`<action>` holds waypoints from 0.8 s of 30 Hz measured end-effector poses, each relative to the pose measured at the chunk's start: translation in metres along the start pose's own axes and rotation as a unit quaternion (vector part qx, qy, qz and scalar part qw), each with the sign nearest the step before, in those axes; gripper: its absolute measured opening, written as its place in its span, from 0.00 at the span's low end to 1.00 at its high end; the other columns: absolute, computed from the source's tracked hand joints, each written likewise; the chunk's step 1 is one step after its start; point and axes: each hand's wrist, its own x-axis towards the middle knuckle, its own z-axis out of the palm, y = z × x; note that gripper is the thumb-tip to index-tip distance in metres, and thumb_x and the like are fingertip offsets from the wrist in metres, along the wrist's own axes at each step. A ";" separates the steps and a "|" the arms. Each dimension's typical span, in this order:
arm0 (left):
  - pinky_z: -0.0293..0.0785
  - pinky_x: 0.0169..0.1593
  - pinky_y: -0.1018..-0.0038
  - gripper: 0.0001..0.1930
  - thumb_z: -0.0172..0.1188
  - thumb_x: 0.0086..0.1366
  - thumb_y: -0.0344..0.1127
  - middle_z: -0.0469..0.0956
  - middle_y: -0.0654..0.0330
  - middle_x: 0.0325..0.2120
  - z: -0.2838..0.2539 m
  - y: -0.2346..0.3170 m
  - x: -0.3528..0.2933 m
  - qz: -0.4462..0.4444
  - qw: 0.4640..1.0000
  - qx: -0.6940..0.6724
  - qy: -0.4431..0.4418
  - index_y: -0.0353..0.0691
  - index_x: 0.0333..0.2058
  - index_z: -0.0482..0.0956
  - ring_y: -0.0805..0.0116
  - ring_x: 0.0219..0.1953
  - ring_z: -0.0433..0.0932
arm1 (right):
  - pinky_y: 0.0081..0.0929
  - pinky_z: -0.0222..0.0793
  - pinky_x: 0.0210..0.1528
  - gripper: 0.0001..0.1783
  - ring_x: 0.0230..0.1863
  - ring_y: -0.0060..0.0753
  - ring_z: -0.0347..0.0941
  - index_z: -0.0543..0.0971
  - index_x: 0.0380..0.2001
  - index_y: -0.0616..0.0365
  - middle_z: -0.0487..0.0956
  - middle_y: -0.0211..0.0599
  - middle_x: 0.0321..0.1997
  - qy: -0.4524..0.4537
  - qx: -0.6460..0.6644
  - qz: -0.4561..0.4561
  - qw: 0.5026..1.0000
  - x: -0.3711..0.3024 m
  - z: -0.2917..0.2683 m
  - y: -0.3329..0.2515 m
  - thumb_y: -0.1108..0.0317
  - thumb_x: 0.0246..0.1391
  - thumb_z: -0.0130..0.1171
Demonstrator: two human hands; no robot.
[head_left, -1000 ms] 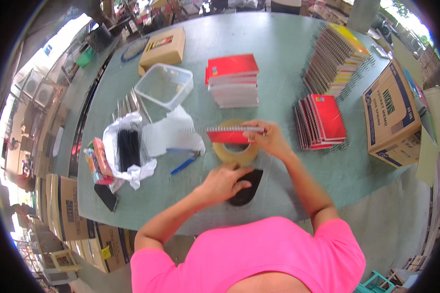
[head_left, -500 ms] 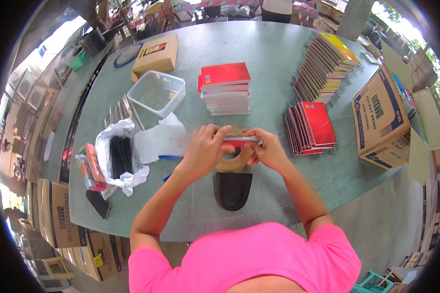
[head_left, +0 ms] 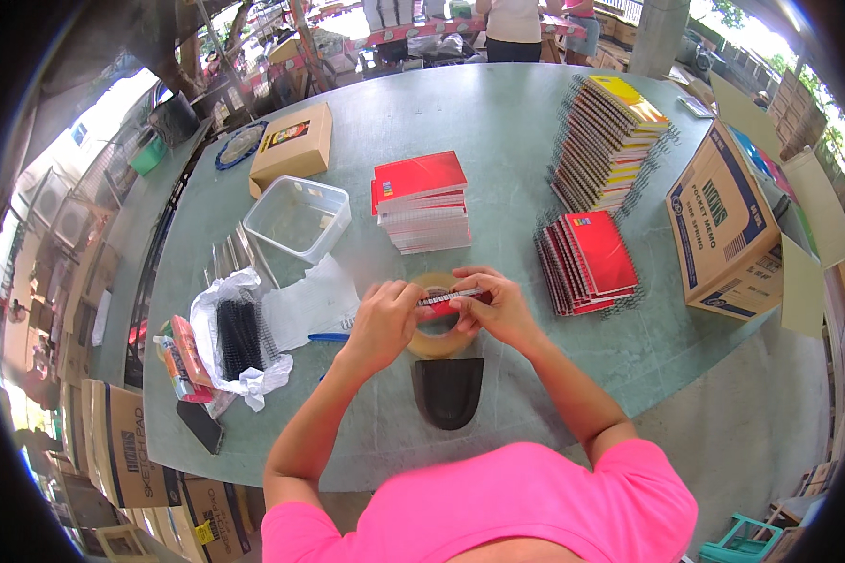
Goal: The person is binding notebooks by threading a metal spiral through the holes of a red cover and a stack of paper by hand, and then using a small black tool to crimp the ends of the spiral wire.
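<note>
Between my two hands is a small red-covered notebook, its punched edge turned up. My left hand pinches its left end, and my right hand grips the right end with bent fingers. Whether a wire coil is in the holes is hidden by my fingers. Beneath the hands lies a wide roll of tape. Closer to me is a black, round-ended block. Black wire coils lie on white paper to the left, near a blue pen.
A stack of red notebooks stands ahead. To the right are coil-bound red notebooks, yellow ones and an open carton. A clear plastic tub, a cardboard box and a phone sit at left.
The view has shifted, so the table things appear lower. Both hands still grip the notebook, now tilted with its right end higher. My right fingers have moved along its edge.
</note>
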 end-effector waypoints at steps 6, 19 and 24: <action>0.66 0.38 0.63 0.07 0.58 0.58 0.35 0.74 0.56 0.28 0.000 0.019 0.011 -0.006 0.998 0.003 0.062 0.39 0.33 0.75 0.56 0.33 0.73 | 0.16 0.72 0.18 0.10 0.19 0.20 0.75 0.77 0.36 0.66 0.77 0.37 0.36 0.017 -0.023 0.011 1.000 -0.001 -0.001 0.001 0.71 0.53 0.60; 0.69 0.38 0.60 0.07 0.55 0.60 0.34 0.74 0.52 0.28 0.004 0.014 0.016 -0.010 0.998 -0.029 0.051 0.37 0.33 0.76 0.51 0.34 0.72 | 0.16 0.66 0.14 0.10 0.16 0.18 0.73 0.78 0.36 0.63 0.76 0.30 0.19 0.019 -0.050 0.045 0.998 -0.001 0.000 -0.004 0.66 0.55 0.59; 0.67 0.40 0.61 0.09 0.59 0.56 0.35 0.73 0.54 0.30 0.000 0.013 0.014 -0.007 0.999 0.051 0.012 0.38 0.35 0.75 0.53 0.36 0.72 | 0.15 0.65 0.15 0.10 0.15 0.16 0.72 0.78 0.36 0.63 0.76 0.30 0.18 0.031 -0.020 0.002 0.999 -0.001 0.002 0.004 0.67 0.55 0.59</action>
